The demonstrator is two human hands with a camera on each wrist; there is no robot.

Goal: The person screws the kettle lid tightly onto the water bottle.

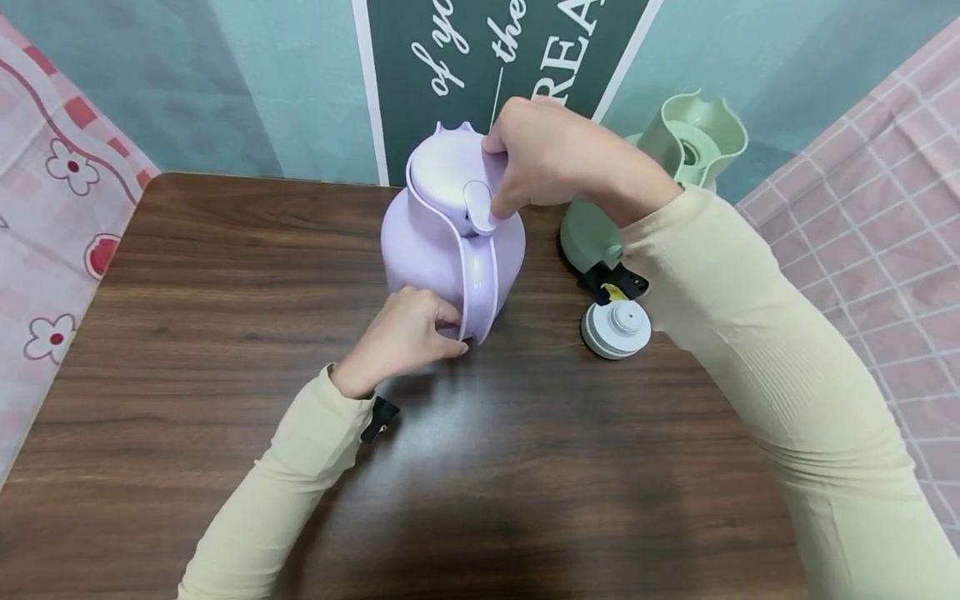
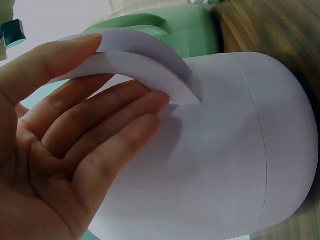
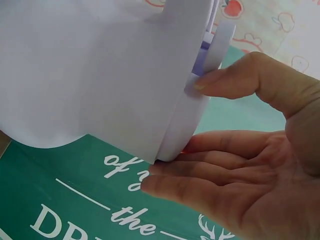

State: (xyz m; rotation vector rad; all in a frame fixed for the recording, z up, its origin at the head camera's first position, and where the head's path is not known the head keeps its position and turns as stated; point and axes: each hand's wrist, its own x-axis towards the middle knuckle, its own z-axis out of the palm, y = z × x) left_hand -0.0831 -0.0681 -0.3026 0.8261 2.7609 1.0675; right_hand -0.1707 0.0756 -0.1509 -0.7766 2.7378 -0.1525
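A lilac thermal jug (image 1: 420, 258) stands upright on the table with its lid (image 1: 445, 171) seated in the top and its handle (image 1: 478, 283) toward me. Low on that handle, my left hand (image 1: 408, 329) holds on, thumb on the outer side and fingers curled under, as the left wrist view shows on the handle (image 2: 130, 62). From above, my right hand (image 1: 551, 154) grips the lid between thumb and fingers. The thumb presses near the oblong lever (image 1: 480, 207). In the right wrist view the fingertips of my right hand (image 3: 245, 175) sit at the rim of the lid (image 3: 180, 120).
Right of the lilac jug stands a green jug (image 1: 588, 237) with an uncovered top (image 1: 705, 129), partly behind my right forearm. In front of it lies a round white stopper (image 1: 617, 327). A dark green lettered board (image 1: 408, 100) and cloth backdrop border the wooden table (image 1: 247, 275).
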